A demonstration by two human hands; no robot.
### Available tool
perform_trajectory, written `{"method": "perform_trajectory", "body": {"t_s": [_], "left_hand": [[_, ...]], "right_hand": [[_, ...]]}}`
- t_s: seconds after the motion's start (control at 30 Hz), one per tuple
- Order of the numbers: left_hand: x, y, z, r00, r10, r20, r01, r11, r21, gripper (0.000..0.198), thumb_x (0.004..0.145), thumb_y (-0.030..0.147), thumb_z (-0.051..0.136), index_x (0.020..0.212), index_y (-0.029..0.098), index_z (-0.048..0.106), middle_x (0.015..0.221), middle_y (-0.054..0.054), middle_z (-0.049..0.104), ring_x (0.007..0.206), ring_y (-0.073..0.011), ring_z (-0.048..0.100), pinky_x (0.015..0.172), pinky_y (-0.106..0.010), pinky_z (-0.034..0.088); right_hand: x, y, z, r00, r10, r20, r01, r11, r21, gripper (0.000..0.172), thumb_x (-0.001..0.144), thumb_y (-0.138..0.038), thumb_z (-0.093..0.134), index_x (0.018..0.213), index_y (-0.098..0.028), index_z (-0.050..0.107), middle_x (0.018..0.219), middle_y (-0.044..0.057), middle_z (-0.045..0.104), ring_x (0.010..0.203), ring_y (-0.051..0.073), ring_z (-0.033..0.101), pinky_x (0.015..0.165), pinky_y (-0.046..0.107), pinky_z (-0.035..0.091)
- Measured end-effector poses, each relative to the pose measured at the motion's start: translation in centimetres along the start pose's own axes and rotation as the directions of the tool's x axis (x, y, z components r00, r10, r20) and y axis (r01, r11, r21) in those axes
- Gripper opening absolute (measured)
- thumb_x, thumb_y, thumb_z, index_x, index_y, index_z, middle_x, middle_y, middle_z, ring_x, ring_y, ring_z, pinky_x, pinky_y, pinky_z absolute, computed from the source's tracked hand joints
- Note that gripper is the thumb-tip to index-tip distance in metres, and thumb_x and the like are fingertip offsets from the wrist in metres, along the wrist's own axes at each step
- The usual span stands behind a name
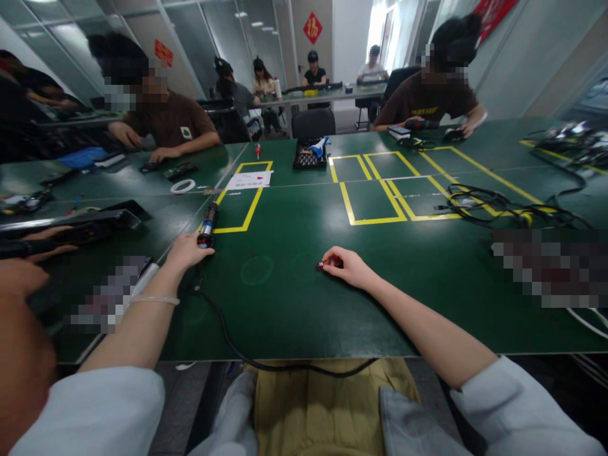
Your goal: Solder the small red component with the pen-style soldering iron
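My left hand (pixel 190 250) is at the near end of a dark cylinder (pixel 208 223) with a silver and blue band, its fingers closed against it. The cylinder stands tilted or lies on the green table, by the corner of a yellow taped rectangle; which of these I cannot tell. My right hand (pixel 349 266) rests low over the table with fingers curled in a pinch. Between its fingertips sticks out a small red and black piece (pixel 321 265), mostly covered by the hand. A black cable (pixel 228 335) runs from near my left wrist along the table's front edge.
Yellow tape rectangles (pixel 377 221) mark the green table (pixel 294 316). A paper sheet (pixel 249 180), a tape roll (pixel 183 186) and a black tray (pixel 304 155) lie farther back. Coiled cables (pixel 494 202) are at right. Co-workers sit across the table, and another person's arm is close at left.
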State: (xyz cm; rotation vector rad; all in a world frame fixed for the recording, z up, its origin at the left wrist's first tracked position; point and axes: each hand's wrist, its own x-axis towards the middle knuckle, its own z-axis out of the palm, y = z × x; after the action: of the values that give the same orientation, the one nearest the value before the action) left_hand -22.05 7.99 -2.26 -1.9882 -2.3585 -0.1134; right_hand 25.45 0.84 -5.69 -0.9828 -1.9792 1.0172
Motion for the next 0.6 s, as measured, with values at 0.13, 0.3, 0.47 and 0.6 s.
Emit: {"method": "perform_trajectory", "body": {"t_s": [0.13, 0.3, 0.47, 0.6], "left_hand": [[-1.7, 3.3, -0.2, 0.999, -0.032, 0.031, 0.031, 0.999, 0.043, 0.069, 0.070, 0.053, 0.064, 0.123, 0.009, 0.053, 0.120, -0.017, 0.053, 0.105, -0.0304, 0.053, 0.086, -0.037, 0.044], [-4.5, 9.2, -0.2, 0.998, 0.067, 0.003, -0.067, 0.998, -0.013, 0.064, 0.070, 0.053, 0.060, 0.123, 0.017, 0.054, 0.121, -0.015, 0.050, 0.108, -0.0326, 0.052, 0.088, -0.041, 0.045], [-7.7, 16.3, -0.2, 0.972, 0.232, -0.032, -0.234, 0.969, -0.083, 0.064, 0.072, 0.051, 0.058, 0.127, 0.019, 0.050, 0.119, -0.013, 0.048, 0.107, -0.0303, 0.050, 0.086, -0.038, 0.046], [-10.2, 21.4, -0.2, 0.931, 0.358, -0.076, -0.365, 0.918, -0.156, 0.067, 0.074, 0.048, 0.060, 0.133, 0.021, 0.044, 0.117, -0.012, 0.048, 0.104, -0.0278, 0.050, 0.083, -0.036, 0.046]], "right_hand": [[0.0, 0.1, 0.1, 1.000, 0.001, 0.005, -0.001, 1.000, -0.009, 0.014, 0.080, -0.026, 0.062, 0.091, -0.017, 0.060, 0.073, -0.001, 0.059, 0.064, 0.012, 0.053, 0.062, 0.024, 0.042], [0.0, 0.2, 0.0, 1.000, -0.007, 0.006, 0.007, 1.000, 0.015, 0.018, 0.081, -0.025, 0.061, 0.097, -0.017, 0.058, 0.074, -0.001, 0.059, 0.063, 0.011, 0.052, 0.062, 0.024, 0.042], [0.1, 0.2, -0.1, 0.999, -0.053, 0.002, 0.053, 0.999, -0.002, 0.012, 0.083, -0.026, 0.059, 0.093, -0.018, 0.057, 0.077, 0.000, 0.057, 0.064, 0.011, 0.050, 0.062, 0.024, 0.041], [0.2, 0.2, -0.1, 0.995, -0.093, -0.041, 0.091, 0.994, -0.056, 0.007, 0.084, -0.025, 0.058, 0.088, -0.019, 0.057, 0.079, 0.000, 0.055, 0.066, 0.012, 0.049, 0.064, 0.024, 0.041]]}}
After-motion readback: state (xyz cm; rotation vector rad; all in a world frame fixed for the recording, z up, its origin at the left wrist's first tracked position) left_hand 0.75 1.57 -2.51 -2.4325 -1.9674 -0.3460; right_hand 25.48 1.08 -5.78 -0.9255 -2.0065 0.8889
